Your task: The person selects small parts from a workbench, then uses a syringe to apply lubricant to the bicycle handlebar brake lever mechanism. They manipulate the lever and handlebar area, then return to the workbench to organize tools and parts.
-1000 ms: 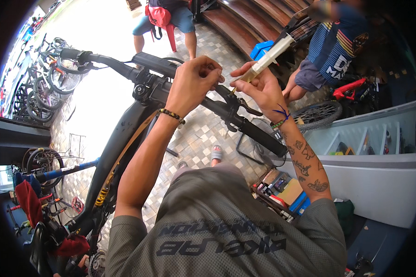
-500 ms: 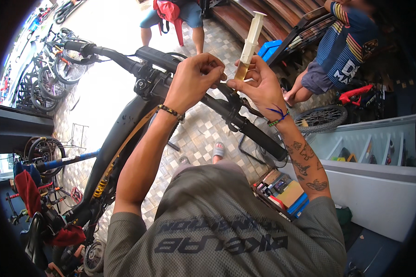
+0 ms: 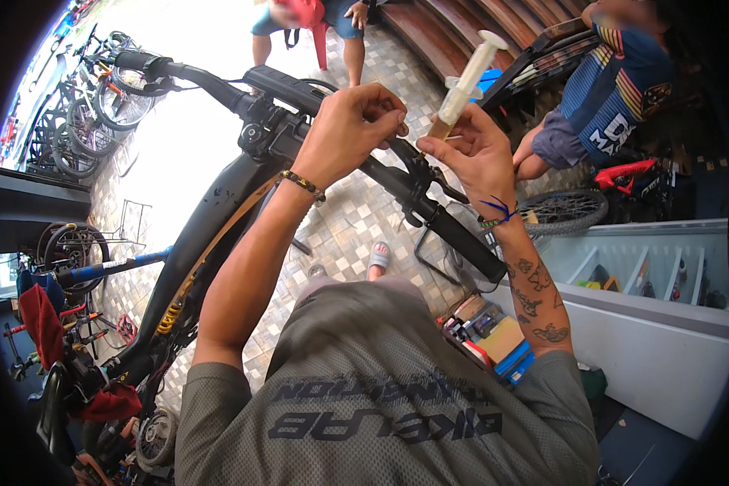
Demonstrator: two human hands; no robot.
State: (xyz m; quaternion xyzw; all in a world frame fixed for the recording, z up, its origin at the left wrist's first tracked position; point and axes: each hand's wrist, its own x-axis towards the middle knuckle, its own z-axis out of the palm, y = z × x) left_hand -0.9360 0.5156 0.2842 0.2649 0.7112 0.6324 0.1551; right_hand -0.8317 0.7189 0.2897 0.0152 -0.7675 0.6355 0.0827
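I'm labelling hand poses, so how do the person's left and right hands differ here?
The right hand grips a syringe; the left hand is curled, and whether it pinches something small is unclear. The left hand's wrist wears a dark beaded bracelet, while the right hand's has a blue cord and a green patterned band. Both hands are ungloved and near the handlebar.

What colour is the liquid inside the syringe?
The liquid is yellowish-brown, shown best in the head view.

Two lines of dark lettering (image 3: 429, 424) cross the near grey shirt (image 3: 364, 340). White capitals (image 3: 612, 136) stand on a blue striped shirt (image 3: 617, 91).
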